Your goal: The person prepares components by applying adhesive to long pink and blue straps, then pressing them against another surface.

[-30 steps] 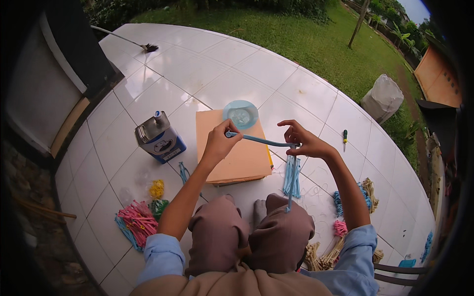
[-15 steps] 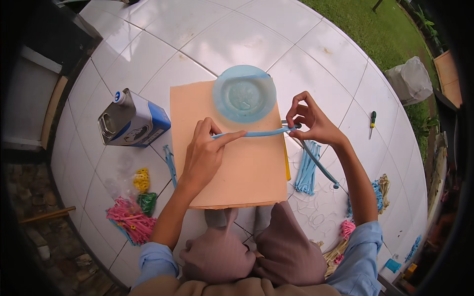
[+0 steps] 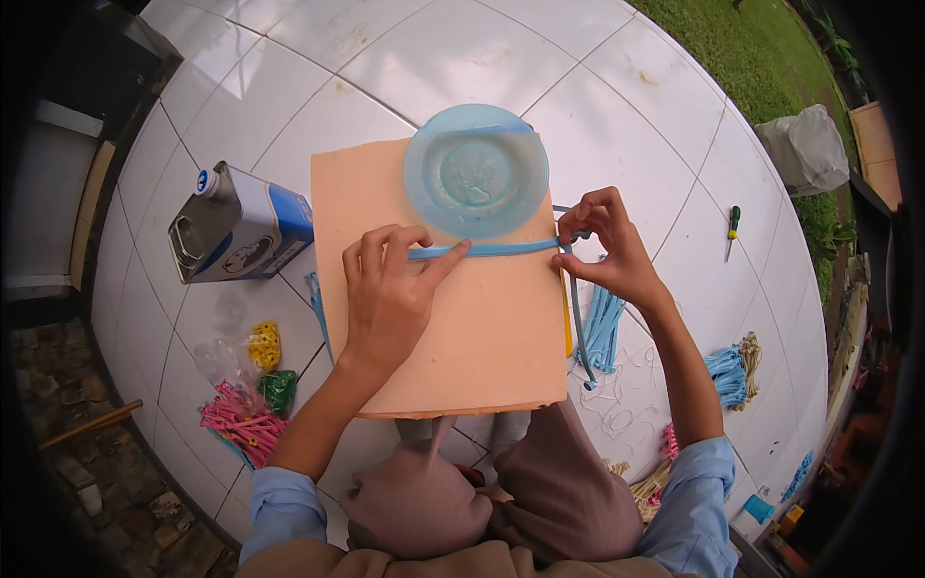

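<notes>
A flat light-blue strip (image 3: 511,249) stretches between my hands just below the blue see-through dish (image 3: 476,170). My left hand (image 3: 390,294) has the strip's left part between thumb and fingers, low over the peach-coloured board (image 3: 453,337). At the board's right edge my right hand (image 3: 615,252) pinches the strip's other part with thumb and forefinger. A darker blue-grey length (image 3: 578,328) hangs down from that pinch, ending in a small knob. The dish rests on the board's far end and holds a shallow layer of clear stuff.
A blue-and-white metal can (image 3: 246,226) stands left of the board. Pink strips (image 3: 241,424), a yellow bag (image 3: 264,345) and a green bag (image 3: 277,393) lie nearer. Right are blue strips (image 3: 601,332), loose white threads (image 3: 621,385), a screwdriver (image 3: 733,231) and more bundles (image 3: 727,376).
The strip's right part has come down slightly with my right hand. The dangling length now hangs steeper and closer to the board. My whole view has shifted a little.
</notes>
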The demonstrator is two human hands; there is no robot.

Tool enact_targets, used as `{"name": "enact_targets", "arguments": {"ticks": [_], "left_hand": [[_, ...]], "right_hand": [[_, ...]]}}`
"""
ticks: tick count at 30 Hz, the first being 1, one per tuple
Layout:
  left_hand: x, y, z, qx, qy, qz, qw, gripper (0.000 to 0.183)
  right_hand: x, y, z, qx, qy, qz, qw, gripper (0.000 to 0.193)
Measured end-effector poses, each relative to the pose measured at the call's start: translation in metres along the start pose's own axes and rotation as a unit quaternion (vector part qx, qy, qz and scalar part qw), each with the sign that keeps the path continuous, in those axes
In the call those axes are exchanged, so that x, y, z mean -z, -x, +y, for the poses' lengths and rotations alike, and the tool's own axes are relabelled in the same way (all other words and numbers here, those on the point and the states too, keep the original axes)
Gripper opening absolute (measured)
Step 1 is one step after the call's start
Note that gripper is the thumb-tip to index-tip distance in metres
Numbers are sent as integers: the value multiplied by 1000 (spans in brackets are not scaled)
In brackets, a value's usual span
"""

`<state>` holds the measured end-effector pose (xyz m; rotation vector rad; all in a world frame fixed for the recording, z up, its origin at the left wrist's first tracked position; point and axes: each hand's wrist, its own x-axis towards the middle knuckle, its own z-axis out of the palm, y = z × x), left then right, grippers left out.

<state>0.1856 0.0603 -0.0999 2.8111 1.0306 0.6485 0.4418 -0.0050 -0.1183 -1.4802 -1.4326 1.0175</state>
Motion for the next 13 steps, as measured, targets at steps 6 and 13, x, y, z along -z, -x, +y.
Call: {"name": "enact_targets", "arguments": {"ticks": [6,13], "left_hand": [[-10,12,10,-67,-65,-22,995,48],[-3,10,21,-41,-6,-81,996,50]], "right_hand": [[-5,4,-9,-5,64,16,998,50],[-3,4,-11,-18,104,3,994,55]]}}
